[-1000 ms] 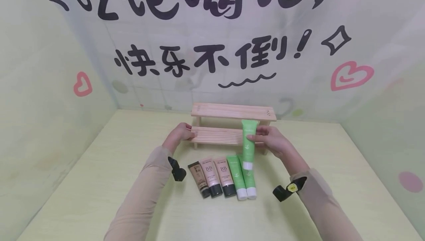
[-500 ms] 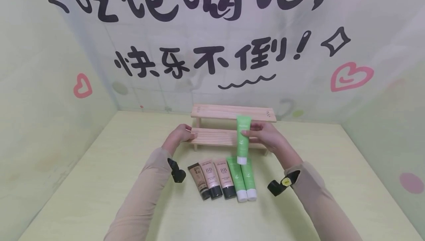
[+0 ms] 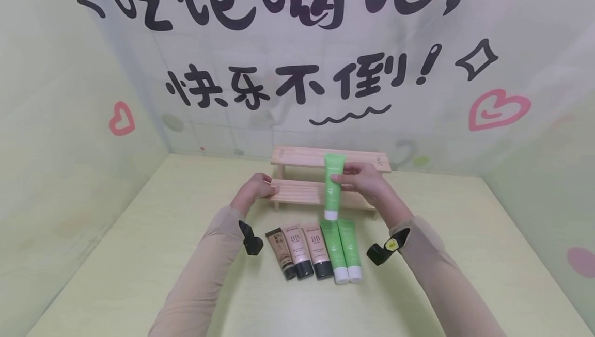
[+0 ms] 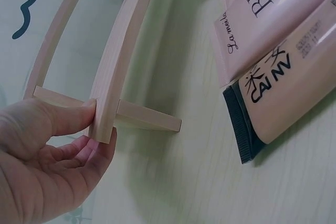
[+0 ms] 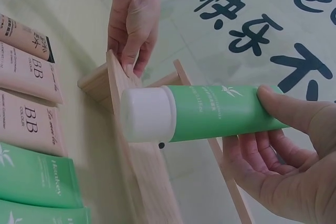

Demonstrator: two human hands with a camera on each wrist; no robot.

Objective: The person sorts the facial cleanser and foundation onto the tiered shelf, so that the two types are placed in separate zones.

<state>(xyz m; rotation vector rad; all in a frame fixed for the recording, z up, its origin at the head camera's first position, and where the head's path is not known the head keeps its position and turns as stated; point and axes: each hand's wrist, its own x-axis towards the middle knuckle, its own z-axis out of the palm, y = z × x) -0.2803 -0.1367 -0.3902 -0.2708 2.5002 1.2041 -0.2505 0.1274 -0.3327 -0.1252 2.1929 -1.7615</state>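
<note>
In my right hand (image 3: 367, 181) a green squeeze tube (image 5: 226, 109) with a white cap is held cap down, in front of the two-tier wooden rack (image 3: 297, 192). Thumb and fingers pinch it from its right side, and its cap overlaps the top of the lying tubes in the head view. My left hand (image 4: 58, 156) grips the left end of the rack's lower shelf (image 4: 118, 77), thumb on top and fingers beneath. Both shelves bear nothing.
On the table before the rack lie two green tubes (image 3: 348, 249), two pink BB cream tubes (image 3: 297, 249) and a brown tube (image 3: 280, 252), side by side. The printed back wall (image 3: 260, 135) stands close behind the rack.
My right hand has carried the green tube leftward and slightly up along the rack's front. The left hand keeps its grip on the shelf end. The lying tubes stay put.
</note>
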